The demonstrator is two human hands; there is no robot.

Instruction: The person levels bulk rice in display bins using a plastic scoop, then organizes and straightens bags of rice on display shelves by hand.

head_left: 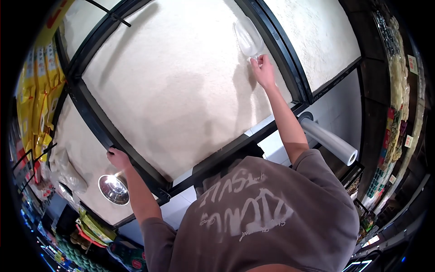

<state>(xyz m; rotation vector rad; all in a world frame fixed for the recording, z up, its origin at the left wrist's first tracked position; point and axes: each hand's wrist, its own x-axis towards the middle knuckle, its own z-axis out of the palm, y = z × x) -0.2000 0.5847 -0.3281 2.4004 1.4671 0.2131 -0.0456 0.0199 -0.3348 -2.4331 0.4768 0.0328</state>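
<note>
White rice-like or powdery fill (181, 81) lies almost level in a wide bin with a black frame (97, 120). Over the bin's far right part, my right hand (263, 72) is closed around the handle of a clear plastic scoop (249, 38). The scoop points away from me, near the right wall; whether it touches the fill I cannot tell. On the left, my left hand (118, 158) has its fingers curled on the frame's edge. Just below that wrist is a round shiny metal bowl-like thing (114, 189), over the neighbouring bin's fill.
More filled bins adjoin on the left and right (312, 36). A roll of clear plastic bags or film (333, 143) sticks out at the front right. Yellow packages (41, 86) hang on the left. A clear plastic bag (70, 174) lies at left. Shelves of packed goods (394, 109) line the right.
</note>
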